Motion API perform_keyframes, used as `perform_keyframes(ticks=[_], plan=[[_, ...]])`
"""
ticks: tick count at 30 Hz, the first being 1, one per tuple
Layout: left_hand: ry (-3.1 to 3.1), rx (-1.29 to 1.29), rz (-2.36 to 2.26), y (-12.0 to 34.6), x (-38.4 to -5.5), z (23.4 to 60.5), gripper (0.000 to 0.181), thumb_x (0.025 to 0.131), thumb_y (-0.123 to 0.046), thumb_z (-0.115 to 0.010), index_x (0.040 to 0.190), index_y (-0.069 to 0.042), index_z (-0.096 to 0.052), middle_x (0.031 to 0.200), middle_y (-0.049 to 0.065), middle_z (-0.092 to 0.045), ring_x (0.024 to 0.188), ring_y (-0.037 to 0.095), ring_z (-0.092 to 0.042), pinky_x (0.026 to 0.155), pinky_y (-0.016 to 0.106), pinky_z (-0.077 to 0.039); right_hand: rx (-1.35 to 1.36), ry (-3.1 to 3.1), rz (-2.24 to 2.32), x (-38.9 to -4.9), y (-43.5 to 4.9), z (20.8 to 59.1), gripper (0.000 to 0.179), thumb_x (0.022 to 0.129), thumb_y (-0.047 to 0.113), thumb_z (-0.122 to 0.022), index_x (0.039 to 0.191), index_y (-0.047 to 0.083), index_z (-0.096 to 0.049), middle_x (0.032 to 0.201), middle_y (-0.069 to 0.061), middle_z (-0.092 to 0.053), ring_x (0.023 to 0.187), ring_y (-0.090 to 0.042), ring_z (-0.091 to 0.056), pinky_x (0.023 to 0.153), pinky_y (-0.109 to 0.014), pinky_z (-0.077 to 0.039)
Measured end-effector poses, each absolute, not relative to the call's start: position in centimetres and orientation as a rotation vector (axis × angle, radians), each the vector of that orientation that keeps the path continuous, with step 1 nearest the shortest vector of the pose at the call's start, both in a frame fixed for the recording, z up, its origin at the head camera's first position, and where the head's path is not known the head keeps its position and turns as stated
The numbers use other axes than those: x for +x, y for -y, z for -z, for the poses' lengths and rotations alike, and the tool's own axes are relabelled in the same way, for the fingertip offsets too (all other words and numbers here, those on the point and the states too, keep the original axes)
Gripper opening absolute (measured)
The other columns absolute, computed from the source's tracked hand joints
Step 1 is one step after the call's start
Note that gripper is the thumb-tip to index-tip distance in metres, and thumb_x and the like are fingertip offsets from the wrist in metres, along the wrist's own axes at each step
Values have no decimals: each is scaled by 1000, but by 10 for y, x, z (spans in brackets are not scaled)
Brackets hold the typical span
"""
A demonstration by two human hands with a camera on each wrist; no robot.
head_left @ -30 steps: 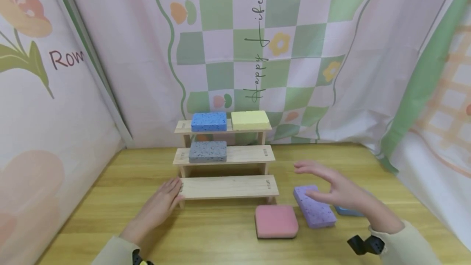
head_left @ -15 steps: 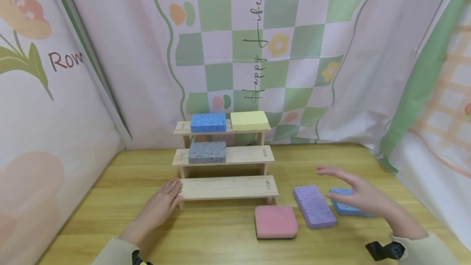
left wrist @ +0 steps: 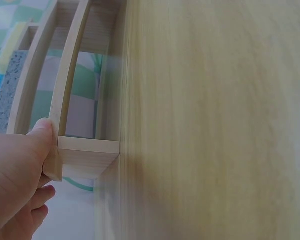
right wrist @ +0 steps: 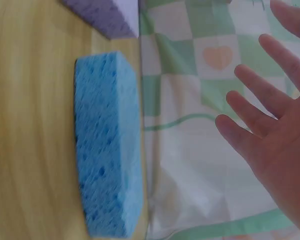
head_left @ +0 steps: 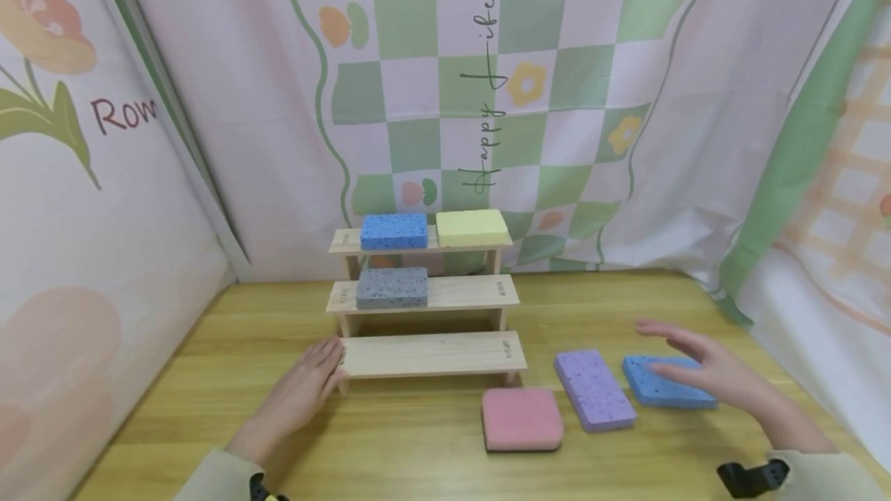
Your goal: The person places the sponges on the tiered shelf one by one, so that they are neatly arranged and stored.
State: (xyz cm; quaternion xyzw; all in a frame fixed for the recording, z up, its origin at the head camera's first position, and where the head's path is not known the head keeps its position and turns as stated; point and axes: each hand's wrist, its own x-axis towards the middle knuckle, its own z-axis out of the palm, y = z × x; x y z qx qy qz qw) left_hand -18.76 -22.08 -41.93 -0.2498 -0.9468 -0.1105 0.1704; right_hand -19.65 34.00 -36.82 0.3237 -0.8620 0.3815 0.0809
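My left hand (head_left: 299, 393) grips the left end of the lowest step of a three-tier wooden stand (head_left: 431, 354). In the left wrist view the thumb lies on one face of the board, with fingers curled behind it. Spread fingers of my right hand (head_left: 724, 373) hover over a light blue sponge (head_left: 643, 389), apart from it in the right wrist view. Left of that sponge a purple sponge (head_left: 595, 393) lies on the table, and a pink sponge (head_left: 522, 417) with a dark underside lies nearer the front.
A blue sponge (head_left: 394, 231) and a pale yellow sponge (head_left: 472, 228) sit on the top step. The middle step carries a grey speckled sponge (head_left: 392, 288) at its left. Behind the wooden table (head_left: 250, 323) hangs a checked curtain (head_left: 473, 83).
My right hand has moved rightward, from above the purple sponge to above the light blue one, which now shows more fully. My left hand stays on the stand.
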Motion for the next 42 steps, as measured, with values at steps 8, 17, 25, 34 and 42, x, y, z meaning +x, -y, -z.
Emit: perform_keyframes(ticks=[8,17,25,34,42], plan=[[2714,-699,311,221,-188,419,46,93,-18,-56,125,15,-47,131,29,-43,121,40,-40,104,49,-27,840,2685,-1073,-198,-364,385,42,84,2,-64,125,3,-53,130,33,-31,117,18,-25,87,0,-22],[2720,-694,321,220,-187,418,46,93,-18,-55,126,14,-46,131,29,-43,122,40,-40,105,49,-27,782,2734,-1027,-199,-383,406,58,80,4,-68,133,7,-46,130,38,-22,116,21,-16,109,-37,-10],[2713,-697,329,220,-187,418,46,93,-17,-56,125,15,-47,131,29,-43,121,40,-41,104,49,-28,865,2726,-954,-198,-393,422,61,76,6,-71,133,11,-49,136,35,-16,117,20,-12,108,-37,1],[2699,-704,330,220,-187,418,45,93,-17,-56,124,15,-48,130,29,-44,121,40,-41,104,49,-28,894,2765,-963,-199,-399,428,61,78,7,-70,134,17,-49,137,37,-13,117,22,-7,99,-66,2],[2696,-711,315,220,-187,416,45,92,-16,-57,124,15,-48,129,29,-45,120,41,-42,103,50,-29,991,2725,-847,-200,-399,428,55,75,8,-72,127,16,-56,136,38,-15,117,23,-10,85,5,-8]])
